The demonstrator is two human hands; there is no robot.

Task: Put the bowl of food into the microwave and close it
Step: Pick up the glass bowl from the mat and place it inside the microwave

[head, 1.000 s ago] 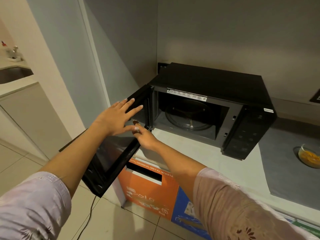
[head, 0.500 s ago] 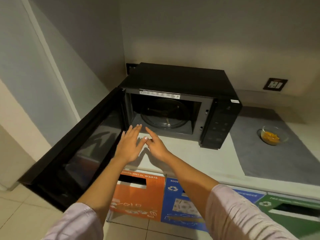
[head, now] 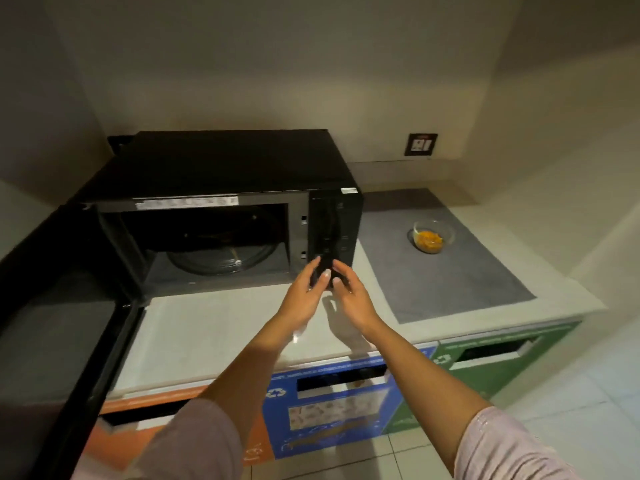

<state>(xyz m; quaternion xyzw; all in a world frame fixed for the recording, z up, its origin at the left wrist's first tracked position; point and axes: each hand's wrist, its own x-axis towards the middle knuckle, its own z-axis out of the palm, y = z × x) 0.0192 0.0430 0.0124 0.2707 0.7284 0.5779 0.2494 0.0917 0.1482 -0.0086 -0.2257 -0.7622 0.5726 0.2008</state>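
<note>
Head camera: black microwave point(head: 225, 164) has its door point(head: 52, 341) open, yet the clear glass bowl of orange food point(head: 433, 236) sits untouched on the grey mat point(head: 460, 285). With grips released, left hand point(head: 304, 294) and right hand point(head: 355, 301) hover; loading and closing remain.

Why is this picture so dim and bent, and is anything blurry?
Head view: the light is dim and yellowish; the wide lens bows the counter edge; the left hand and right hand are motion-smeared and cast a soft shadow on it; the bowl looks fairly clear.
</note>
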